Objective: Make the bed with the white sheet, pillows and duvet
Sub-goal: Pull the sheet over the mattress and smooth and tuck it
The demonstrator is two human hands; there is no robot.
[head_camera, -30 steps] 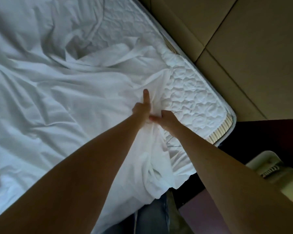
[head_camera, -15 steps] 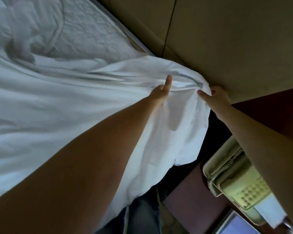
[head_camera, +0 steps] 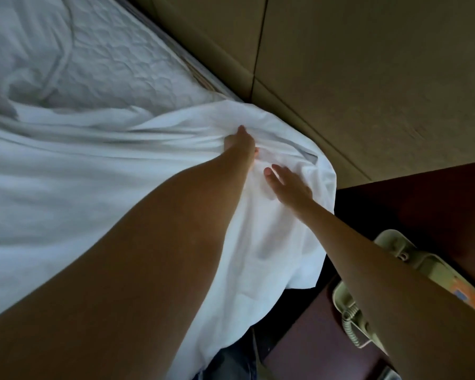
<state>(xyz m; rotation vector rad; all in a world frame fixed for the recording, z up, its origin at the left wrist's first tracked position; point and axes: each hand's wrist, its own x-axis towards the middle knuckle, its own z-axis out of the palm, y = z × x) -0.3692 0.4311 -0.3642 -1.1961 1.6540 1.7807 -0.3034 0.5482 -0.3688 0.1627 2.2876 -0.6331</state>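
- The plain white fabric sheet [head_camera: 66, 201] lies crumpled across the bed. It is drawn up over the near corner of the mattress, beside the headboard, and from that corner its loose edge hangs down the side of the bed.
- Long folds run through the sheet from the far left toward the left hand.
- The left hand [head_camera: 240, 145] sits on top of that corner. Its fingers are curled into a bunched fold of the sheet, clamped on the cloth, with one digit pointing up toward the headboard.
- The right hand [head_camera: 288, 185] is just beside the left and a little lower. Its fingers are straight and spread apart, and it lies flat against the sheet where the sheet turns down over the corner, clasping nothing.
- Both bare forearms reach in from the bottom of the view.
- Beyond the sheet's upper edge, the quilted white mattress [head_camera: 121, 56] lies uncovered along the head end.
- The padded beige headboard [head_camera: 354, 78], made of large panels with dark seams, stands against that end.
- To the right of the bed is a dark brown bedside table [head_camera: 307, 341].
- A beige plastic telephone [head_camera: 392, 242] rests on the table, partly hidden by the right forearm, with its coiled cord [head_camera: 351, 323] showing.
- Blue jeans [head_camera: 228, 363] show at the bottom edge, below the hanging sheet.
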